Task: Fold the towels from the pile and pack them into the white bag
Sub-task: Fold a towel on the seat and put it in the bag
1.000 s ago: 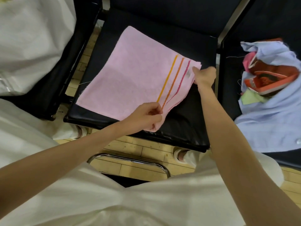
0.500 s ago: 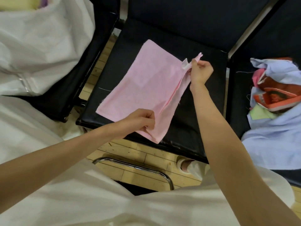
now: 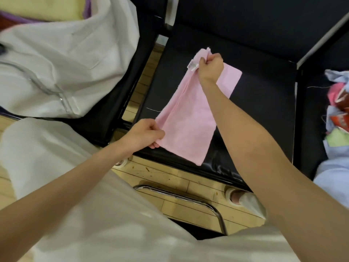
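A pink towel (image 3: 188,121) lies folded into a narrow strip on the middle black chair seat (image 3: 264,103). My right hand (image 3: 210,68) pinches its far corner, where a small white label sticks out. My left hand (image 3: 146,135) pinches the near left corner at the seat's front edge. The white bag (image 3: 62,59) stands open on the left chair, with yellow and purple cloth showing inside. The pile of towels (image 3: 338,114), blue, pink, orange and green, sits on the right chair, partly cut off by the frame edge.
Black chair backs rise behind the seats. A chrome chair frame (image 3: 188,197) stands on the wooden floor under my arms. My white-clothed lap fills the bottom of the view, and shoes show near the seat's front.
Both hands have carried the towel's right edge over to the left, folding it in half. The striped end is now hidden and the towel is narrower.
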The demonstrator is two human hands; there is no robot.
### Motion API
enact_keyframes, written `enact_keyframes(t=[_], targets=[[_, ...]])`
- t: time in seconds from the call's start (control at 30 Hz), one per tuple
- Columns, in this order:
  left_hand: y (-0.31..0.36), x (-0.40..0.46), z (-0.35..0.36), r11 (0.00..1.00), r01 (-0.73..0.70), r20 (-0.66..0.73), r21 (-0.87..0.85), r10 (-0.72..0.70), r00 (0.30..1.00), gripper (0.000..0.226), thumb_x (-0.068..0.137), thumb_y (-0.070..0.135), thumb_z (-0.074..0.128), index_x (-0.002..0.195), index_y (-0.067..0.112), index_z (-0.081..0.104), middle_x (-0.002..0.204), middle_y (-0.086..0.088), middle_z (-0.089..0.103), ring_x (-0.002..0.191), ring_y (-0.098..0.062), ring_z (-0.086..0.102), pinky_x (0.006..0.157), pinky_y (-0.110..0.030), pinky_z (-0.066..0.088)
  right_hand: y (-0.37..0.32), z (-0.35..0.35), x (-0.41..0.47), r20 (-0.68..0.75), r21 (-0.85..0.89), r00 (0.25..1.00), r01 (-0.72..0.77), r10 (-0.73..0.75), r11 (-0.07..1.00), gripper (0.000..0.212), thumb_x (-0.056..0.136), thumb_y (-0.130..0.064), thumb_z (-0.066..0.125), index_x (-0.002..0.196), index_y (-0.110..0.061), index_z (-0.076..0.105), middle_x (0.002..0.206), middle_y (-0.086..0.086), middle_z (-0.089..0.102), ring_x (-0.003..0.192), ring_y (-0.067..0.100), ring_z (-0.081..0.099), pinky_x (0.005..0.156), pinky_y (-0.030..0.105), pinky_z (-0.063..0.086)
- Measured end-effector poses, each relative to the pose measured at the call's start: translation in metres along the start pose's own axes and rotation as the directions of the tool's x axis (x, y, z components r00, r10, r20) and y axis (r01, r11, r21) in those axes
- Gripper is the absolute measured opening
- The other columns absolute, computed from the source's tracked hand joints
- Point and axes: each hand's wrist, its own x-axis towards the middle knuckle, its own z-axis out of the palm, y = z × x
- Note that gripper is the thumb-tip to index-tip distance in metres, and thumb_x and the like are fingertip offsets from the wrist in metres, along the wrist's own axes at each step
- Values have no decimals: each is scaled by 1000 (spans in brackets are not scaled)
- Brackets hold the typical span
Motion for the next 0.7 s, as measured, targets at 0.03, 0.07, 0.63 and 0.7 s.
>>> enact_keyframes(t=[0.03, 0.07, 0.63, 0.7], targets=[[-4, 1, -1, 997, -9, -35, 76, 12, 999, 8, 85, 8, 59, 80, 6, 54, 70, -6, 63, 62, -13, 62, 67, -28, 55, 1, 3, 0, 8, -27, 1000, -10, 11, 1000, 13, 93, -13, 58, 85, -14, 48, 90, -2, 55, 82, 8, 53, 72, 10, 43], [-8, 2, -2, 988, -19, -69, 151, 30, 997, 8, 85, 11, 60, 84, 5, 56, 73, -7, 65, 66, -15, 63, 69, -32, 54, 2, 5, -1, 16, -49, 1000, -21, 21, 999, 7, 93, -14, 57, 89, -12, 52, 92, -1, 56, 83, 8, 54, 74, 12, 43], [-6, -13, -1, 801, -226, -160, 554, 369, 916, 27, 88, 18, 58, 114, 20, 51, 74, -4, 61, 63, -26, 59, 60, -41, 52, 67, -103, -163, 447, -165, 864, 335, -232, 928, 16, 85, -6, 58, 101, -9, 63, 100, 2, 60, 84, 11, 57, 75, 21, 48], [-11, -11, 0, 700, -169, -157, 694, 375, 913, 25, 89, 19, 56, 114, 17, 56, 81, -2, 59, 70, -23, 58, 64, -37, 52, 65, -119, -172, 588, -212, 772, 436, -242, 875, 16, 82, -6, 59, 97, -10, 63, 94, 0, 59, 84, 13, 56, 77, 28, 50]])
